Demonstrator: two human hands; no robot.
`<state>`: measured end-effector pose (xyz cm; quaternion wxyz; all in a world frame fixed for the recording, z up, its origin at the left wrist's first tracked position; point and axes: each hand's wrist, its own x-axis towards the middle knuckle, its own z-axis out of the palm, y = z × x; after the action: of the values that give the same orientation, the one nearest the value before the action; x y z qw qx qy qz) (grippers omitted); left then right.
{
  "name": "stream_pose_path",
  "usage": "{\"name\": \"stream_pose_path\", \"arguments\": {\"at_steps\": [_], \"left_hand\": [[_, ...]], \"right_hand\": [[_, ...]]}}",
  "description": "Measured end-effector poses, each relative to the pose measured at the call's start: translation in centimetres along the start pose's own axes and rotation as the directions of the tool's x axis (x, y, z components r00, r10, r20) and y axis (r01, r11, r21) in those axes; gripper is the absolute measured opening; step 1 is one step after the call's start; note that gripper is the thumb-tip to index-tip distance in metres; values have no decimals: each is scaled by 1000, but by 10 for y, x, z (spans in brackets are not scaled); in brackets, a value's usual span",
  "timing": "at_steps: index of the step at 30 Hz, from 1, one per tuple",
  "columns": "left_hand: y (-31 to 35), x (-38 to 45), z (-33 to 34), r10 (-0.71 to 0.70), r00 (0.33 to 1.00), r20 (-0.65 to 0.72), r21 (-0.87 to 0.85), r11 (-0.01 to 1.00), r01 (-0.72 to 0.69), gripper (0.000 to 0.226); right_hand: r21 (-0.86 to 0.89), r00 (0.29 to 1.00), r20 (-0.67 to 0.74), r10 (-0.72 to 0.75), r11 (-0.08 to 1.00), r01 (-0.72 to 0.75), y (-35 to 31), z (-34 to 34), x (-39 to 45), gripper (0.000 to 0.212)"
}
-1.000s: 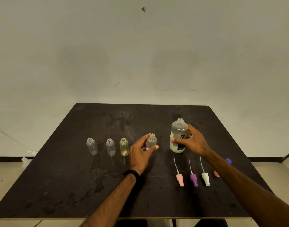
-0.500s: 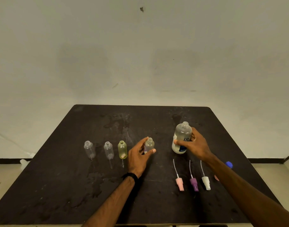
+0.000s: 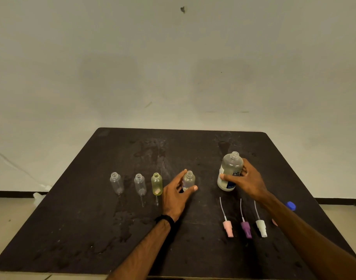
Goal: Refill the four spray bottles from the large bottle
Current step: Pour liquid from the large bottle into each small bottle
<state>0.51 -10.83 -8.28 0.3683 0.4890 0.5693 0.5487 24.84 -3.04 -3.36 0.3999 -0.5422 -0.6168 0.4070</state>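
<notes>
- Head view: the large bottle (image 3: 230, 172), uncapped and upright on the right of the black table (image 3: 92, 229), is gripped by the right hand (image 3: 246, 181).
- The rightmost spray bottle (image 3: 188, 180) of four is loosely cupped by the left hand (image 3: 177, 196), fingers half curled.
- Three spray heads (image 3: 244, 228) are laid near the front.

- table (image 3: 193, 249), lower half of frame: matt black top, kinda rough, with wet-looking patches
- small bottles (image 3: 140, 183), centre left: clear glossy plastic, one yellow-tinted (image 3: 157, 184)
- large bottle (image 3: 229, 168): translucent plastic with a paper-looking label
- spray tops (image 3: 228, 228), lower right: matt plastic
</notes>
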Motion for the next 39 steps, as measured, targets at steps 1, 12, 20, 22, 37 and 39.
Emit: {"name": "stream_pose_path", "arguments": {"at_steps": [1, 12, 20, 22, 37, 39], "left_hand": [[-1, 0, 0, -10, 1000, 0, -2, 1000, 10, 74], [10, -44, -26, -5, 991, -131, 116, 993, 20, 71], [35, -39, -85, 339, 884, -323, 634, 771, -64, 68], [41, -25, -95, 335, 900, -278, 749, 662, -15, 78], [54, -1, -106, 235, 972, -10, 886, 452, -100, 44], [55, -2, -105, 269, 963, -20, 864, 489, -119, 41]], "right_hand": [[-2, 1000, 1, -4, 1000, 4, 0, 0, 0, 78], [-41, 1000, 27, -7, 999, 8, 5, -1, 0, 84], [-66, 999, 28, 19, 998, -17, 10, 2, -4, 89], [-64, 999, 30, 24, 998, -22, 7, 1, -5, 87], [-47, 999, 36, 36, 998, -34, 3, 1, -6, 79], [-44, 999, 36, 38, 998, -37, 4, 1, -6, 79]]}}
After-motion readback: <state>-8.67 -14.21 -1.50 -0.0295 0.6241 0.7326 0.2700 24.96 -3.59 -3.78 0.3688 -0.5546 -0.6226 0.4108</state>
